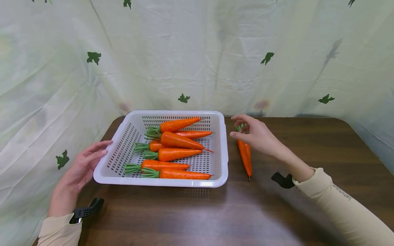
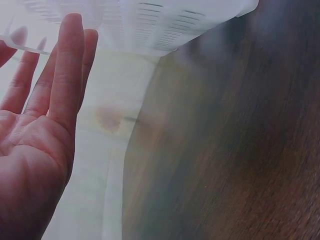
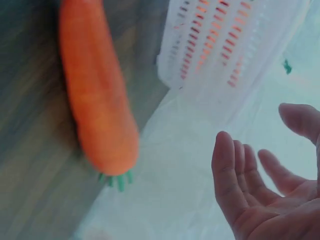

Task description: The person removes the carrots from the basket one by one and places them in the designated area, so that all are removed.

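Observation:
A white slotted plastic basket [image 1: 222, 150] holds several orange carrots [image 1: 180, 154] with short green stems. At its left rim is my left hand [image 1: 87, 162], its fingertips touching the edge; the left wrist view shows long, straight fingers [image 2: 70, 65] beside the basket's wall. To the right of the basket lies a single carrot [image 1: 244, 157] on the table, stem end away from me. My right hand [image 1: 253, 133] hovers over that stem end with fingers spread and loosely bent, hiding part of it. Nothing is between those fingers in the right wrist view.
The dark wooden table [image 1: 172, 215] carries the basket on its left side. A pale curtain [image 1: 197, 61] with green leaf shapes hangs behind the table and along its left. Black wrist straps [image 1: 87, 209] sit on both wrists.

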`<state>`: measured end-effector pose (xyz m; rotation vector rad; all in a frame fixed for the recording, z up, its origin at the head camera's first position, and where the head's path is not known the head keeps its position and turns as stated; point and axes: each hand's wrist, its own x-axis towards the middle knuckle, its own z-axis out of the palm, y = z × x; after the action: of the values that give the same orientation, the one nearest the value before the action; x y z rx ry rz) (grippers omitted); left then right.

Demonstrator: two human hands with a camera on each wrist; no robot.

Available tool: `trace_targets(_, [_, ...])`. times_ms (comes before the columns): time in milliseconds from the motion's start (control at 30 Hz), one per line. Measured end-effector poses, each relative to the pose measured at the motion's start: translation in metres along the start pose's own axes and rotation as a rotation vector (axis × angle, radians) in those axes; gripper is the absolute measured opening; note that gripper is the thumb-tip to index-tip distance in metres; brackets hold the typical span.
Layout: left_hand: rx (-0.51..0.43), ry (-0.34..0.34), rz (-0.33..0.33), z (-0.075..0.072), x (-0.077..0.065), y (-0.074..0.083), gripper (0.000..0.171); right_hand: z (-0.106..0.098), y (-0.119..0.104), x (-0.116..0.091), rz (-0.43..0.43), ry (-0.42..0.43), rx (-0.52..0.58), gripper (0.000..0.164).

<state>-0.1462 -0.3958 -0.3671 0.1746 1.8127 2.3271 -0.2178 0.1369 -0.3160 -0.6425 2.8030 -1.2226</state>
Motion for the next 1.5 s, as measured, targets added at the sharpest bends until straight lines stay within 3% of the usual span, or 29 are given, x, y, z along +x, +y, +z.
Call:
trace_targets(333, [0.008, -0.001, 0.001, 0.0, 0.001, 0.0, 0.039, 0.014, -0.032, 0.008, -0.225, -0.089, -0.02, 0.049])
trace_targets(733, [0.021, 0.021, 0.013, 0.0, 0.001, -0.001, 0.037, 0.047, -0.047, 0.028, -0.36, -0.229, 0.012, 0.047])
trace_targets(967, [0.019, 0.03, 0.002, 0.001, 0.001, -0.001, 0.037, 0.065, -0.048, 0.047, -0.37, -0.309, 0.013, 0.047])
trace_targets(1233, [0.01, 0.038, 0.0, 0.0, 0.001, 0.0, 0.037, 0.079, -0.054, 0.068, -0.371, -0.361, -0.076, 0.046])
trace_targets(1500, [0.014, 0.018, 0.001, 0.0, 0.0, -0.001, 0.038, 0.09, -0.053, 0.086, -0.329, -0.471, -0.149, 0.048])
